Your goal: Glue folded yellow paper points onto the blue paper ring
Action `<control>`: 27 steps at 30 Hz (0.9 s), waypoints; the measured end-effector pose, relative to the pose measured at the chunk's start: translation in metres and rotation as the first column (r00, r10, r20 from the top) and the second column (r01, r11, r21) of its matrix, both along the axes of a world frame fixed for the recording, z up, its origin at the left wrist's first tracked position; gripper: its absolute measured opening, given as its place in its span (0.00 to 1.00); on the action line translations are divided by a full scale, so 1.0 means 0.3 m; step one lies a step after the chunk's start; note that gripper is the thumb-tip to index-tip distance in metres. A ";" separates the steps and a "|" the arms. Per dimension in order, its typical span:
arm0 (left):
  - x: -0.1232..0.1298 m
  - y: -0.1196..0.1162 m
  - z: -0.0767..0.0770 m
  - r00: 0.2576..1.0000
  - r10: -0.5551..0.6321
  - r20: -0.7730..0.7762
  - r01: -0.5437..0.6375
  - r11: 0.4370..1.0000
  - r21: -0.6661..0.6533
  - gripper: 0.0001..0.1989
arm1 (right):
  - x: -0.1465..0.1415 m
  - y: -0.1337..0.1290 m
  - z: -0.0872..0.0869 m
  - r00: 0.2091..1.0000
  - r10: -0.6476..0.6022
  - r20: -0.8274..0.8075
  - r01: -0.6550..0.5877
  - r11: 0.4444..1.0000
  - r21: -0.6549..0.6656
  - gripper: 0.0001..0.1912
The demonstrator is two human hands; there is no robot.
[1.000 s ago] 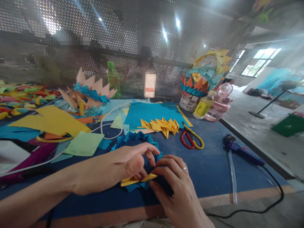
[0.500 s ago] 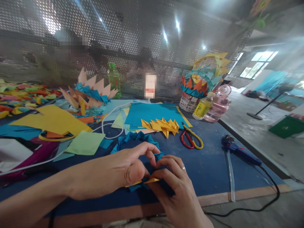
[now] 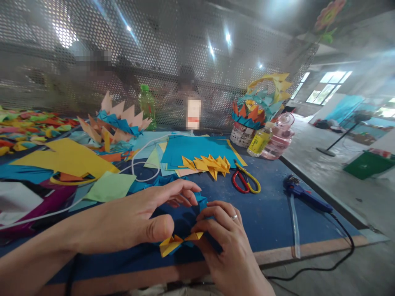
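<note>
A ring of folded blue paper [image 3: 201, 200] lies at the table's front, partly hidden by both hands. Yellow folded pieces [image 3: 170, 245] sit on its near side. My right hand [image 3: 230, 242], with a ring on one finger, pinches the blue and yellow folded paper at the right. Over the left part of the blue ring is my left hand [image 3: 148, 213], its thumb and fingers apart and nothing between them. Several loose yellow folded pieces [image 3: 212, 164] lie beyond the hands, on and beside a stack of blue sheets [image 3: 197, 149].
Red and yellow scissors [image 3: 246, 181] and a blue glue gun [image 3: 308, 196] with a black cord lie to the right. Behind stand a paper basket [image 3: 243, 133], bottles and a paper crown [image 3: 119, 119]. Yellow sheets [image 3: 68, 156] and a white cable lie left.
My left hand has moved left and its thumb has opened away from the fingers, uncovering more of the yellow pieces. The right hand still pinches. The view has shifted slightly.
</note>
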State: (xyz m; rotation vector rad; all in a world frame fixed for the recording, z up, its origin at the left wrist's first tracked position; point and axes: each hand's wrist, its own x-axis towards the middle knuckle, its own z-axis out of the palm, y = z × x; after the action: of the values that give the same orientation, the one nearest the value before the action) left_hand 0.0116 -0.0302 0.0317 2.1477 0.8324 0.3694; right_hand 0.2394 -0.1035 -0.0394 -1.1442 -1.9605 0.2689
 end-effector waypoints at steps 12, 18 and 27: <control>-0.039 -0.088 -0.054 0.939 0.141 -0.314 -0.060 0.966 0.253 0.39 | 0.097 0.032 -0.001 0.950 0.027 0.311 0.011 0.993 -0.121 0.35; 0.000 -0.099 -0.128 0.948 0.103 -0.301 0.024 0.921 0.390 0.07 | 0.087 0.064 -0.013 0.945 -0.007 0.327 0.015 1.000 -0.020 0.28; -0.037 -0.098 -0.079 0.983 0.044 -0.178 0.052 0.861 0.506 0.13 | 0.077 0.003 0.005 0.951 -0.062 0.302 0.015 0.987 0.157 0.27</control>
State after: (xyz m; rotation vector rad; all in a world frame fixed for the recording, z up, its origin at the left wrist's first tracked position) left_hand 0.0004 -0.0597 0.0081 2.7115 0.9062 0.4302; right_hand 0.2627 -0.1026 -0.0380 -1.1761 -2.1819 -0.0871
